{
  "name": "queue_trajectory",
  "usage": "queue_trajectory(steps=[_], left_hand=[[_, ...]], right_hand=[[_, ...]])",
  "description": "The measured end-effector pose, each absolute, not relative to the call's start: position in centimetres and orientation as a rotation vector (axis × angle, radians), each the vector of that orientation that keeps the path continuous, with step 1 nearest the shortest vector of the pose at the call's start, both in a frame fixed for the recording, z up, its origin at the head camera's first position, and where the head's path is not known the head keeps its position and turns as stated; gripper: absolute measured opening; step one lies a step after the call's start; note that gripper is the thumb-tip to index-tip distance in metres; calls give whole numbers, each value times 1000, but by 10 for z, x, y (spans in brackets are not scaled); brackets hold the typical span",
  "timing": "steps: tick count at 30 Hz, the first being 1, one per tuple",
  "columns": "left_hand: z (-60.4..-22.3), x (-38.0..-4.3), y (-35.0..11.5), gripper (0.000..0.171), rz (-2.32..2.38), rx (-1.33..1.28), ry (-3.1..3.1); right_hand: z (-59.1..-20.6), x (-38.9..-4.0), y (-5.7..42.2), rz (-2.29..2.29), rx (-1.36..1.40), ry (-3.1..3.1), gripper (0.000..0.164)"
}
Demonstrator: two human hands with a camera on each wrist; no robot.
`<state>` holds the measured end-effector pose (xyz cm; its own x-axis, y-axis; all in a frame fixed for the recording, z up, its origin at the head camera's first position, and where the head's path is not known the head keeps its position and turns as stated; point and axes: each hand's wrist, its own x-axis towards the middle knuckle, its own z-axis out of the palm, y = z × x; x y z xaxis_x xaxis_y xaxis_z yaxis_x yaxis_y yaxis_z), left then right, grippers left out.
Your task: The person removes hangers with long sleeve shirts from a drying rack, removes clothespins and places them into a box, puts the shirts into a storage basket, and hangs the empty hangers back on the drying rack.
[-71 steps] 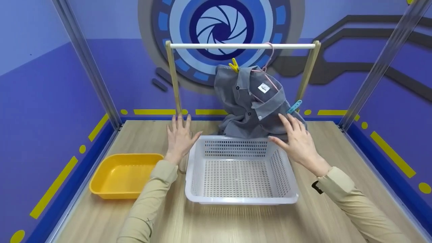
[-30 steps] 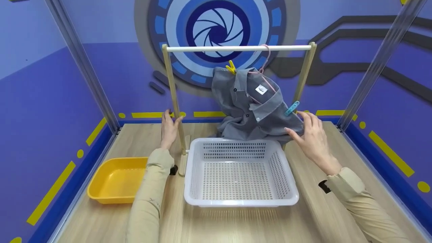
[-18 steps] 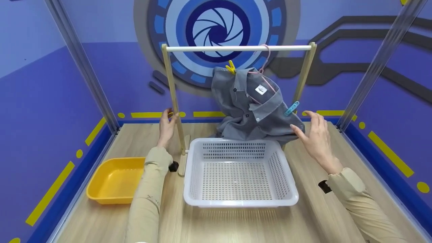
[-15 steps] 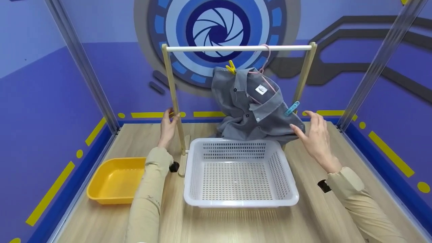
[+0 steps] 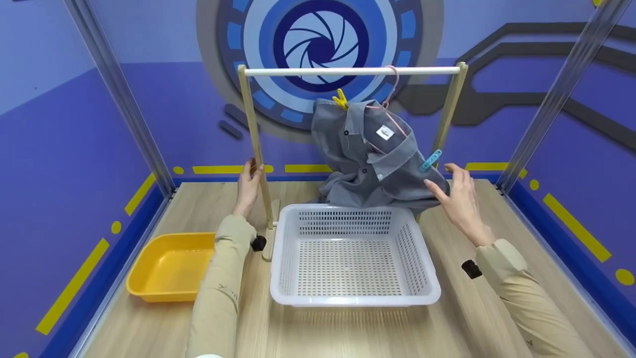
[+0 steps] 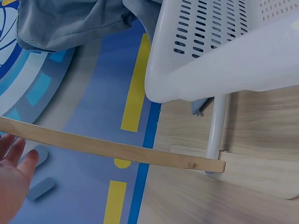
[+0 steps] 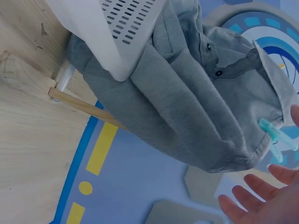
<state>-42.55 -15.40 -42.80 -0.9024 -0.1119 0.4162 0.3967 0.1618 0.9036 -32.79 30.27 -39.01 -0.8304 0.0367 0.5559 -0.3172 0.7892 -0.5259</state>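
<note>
The left hand (image 5: 247,185) is keeping its fingers loose and a little bent, and they are holding nothing. They are sitting right beside the wooden post (image 5: 253,129) of the rack; I cannot tell if they are touching it. The right hand (image 5: 461,201) is spreading its fingers in a soft curve, with nothing in them. They are hovering near the gray shirt (image 5: 397,176) and the blue clip (image 5: 431,160) pinching its edge. The shirt is hanging crookedly from a pink hanger (image 5: 397,82) on the white bar (image 5: 308,72), and a yellow clip (image 5: 341,99) is biting its other shoulder. A white basket (image 5: 355,300) is standing in front, and a yellow tub (image 5: 171,266) is resting beside it on the wooden worktop (image 5: 348,333). Blue and purple walls (image 5: 54,159) are standing around, showing yellow stripes.
</note>
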Motion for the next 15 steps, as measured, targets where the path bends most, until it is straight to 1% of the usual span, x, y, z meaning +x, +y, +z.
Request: queue_trajectory(steps=[9, 15], left_hand=[[-427, -428, -149, 38, -1805, -265, -2022], [-428, -431, -148, 32, -1794, -253, -1992]], right_hand=[[-391, -336, 304, 948, 176, -2449, 66], [-389, -339, 304, 1007, 157, -2472, 69]])
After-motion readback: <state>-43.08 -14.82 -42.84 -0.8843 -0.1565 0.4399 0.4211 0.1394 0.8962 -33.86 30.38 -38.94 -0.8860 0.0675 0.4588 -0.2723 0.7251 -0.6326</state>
